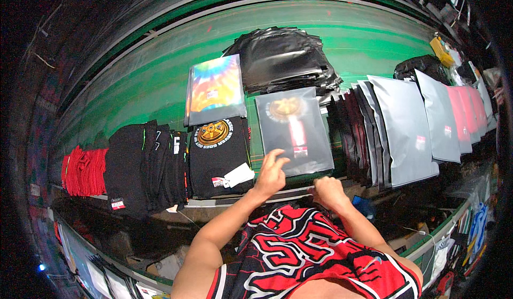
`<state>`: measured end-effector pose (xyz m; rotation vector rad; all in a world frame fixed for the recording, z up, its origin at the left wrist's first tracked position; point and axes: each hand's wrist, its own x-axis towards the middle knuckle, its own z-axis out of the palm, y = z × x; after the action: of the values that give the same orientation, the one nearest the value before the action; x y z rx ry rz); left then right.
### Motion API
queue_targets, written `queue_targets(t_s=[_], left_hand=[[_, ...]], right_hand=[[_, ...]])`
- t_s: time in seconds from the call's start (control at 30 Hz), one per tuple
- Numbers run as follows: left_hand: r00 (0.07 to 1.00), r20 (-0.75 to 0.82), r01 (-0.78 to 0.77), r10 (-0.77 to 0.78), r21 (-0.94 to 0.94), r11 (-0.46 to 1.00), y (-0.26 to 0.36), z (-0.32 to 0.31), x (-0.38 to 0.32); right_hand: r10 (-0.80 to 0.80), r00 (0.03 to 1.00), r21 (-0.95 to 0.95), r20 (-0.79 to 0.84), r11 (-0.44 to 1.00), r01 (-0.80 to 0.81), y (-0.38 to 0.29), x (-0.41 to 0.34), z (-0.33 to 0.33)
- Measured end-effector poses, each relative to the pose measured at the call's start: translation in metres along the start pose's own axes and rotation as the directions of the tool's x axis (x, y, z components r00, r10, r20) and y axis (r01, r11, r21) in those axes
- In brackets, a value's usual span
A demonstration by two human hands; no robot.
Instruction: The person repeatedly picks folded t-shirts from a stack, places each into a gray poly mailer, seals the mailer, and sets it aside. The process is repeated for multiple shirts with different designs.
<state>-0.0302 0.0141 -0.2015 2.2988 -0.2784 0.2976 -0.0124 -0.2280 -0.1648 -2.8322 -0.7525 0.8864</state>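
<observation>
A folded black garment in a clear plastic bag (pixel 276 138) lies flat on the table in front of me, a gold wheel print and a red-and-white tag showing through. My left hand (pixel 271 174) is at its lower left edge, fingers bent and apart, holding nothing that I can see. Just below the bag's lower edge, my right hand (pixel 329 192) has its fingers curled in. Whether it pinches anything is hidden. Left of the bag, an unbagged folded black T-shirt (pixel 220 156) with a similar wheel print tops a pile, a white hang tag (pixel 239 174) on it.
Behind the bag lies a pile of black plastic bags (pixel 280 56); a bagged tie-dye garment (pixel 216 86) lies left of it. Overlapping bagged garments (pixel 400 126) line the right. Folded black garments (pixel 128 166) and red ones (pixel 85 172) stand left on the green table (pixel 132 82).
</observation>
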Motion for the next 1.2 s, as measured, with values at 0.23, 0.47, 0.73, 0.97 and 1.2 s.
queue_targets(t_s=[0.23, 0.47, 0.73, 0.97, 1.2], left_hand=[[0.744, 0.194, 0.637, -0.64, 0.085, 0.766, -0.049, 0.021, -0.02], [0.582, 0.263, 0.783, -0.77, 0.077, 0.618, -0.053, 0.027, -0.033], [0.659, 0.227, 0.732, -0.717, 0.023, 0.681, -0.063, 0.037, -0.05], [0.494, 0.376, 0.847, -0.784, -0.412, 0.335, -0.043, 0.013, -0.029], [0.483, 0.421, 0.841, -0.768, -0.468, 0.272, -0.03, 0.005, -0.017]], right_hand=[[0.017, 0.903, 0.073, -0.43, 0.997, 0.016, 0.049, 0.042, 0.024], [0.085, 0.895, -0.009, -0.437, 0.995, -0.098, 0.054, 0.055, 0.051], [-0.351, 0.715, -0.009, -0.605, 0.901, 0.435, 0.003, 0.074, 0.049], [-0.581, 0.511, -0.187, -0.634, 0.756, 0.628, -0.057, 0.093, 0.056], [-0.693, 0.369, -0.324, -0.619, 0.654, 0.684, -0.032, 0.095, 0.039]])
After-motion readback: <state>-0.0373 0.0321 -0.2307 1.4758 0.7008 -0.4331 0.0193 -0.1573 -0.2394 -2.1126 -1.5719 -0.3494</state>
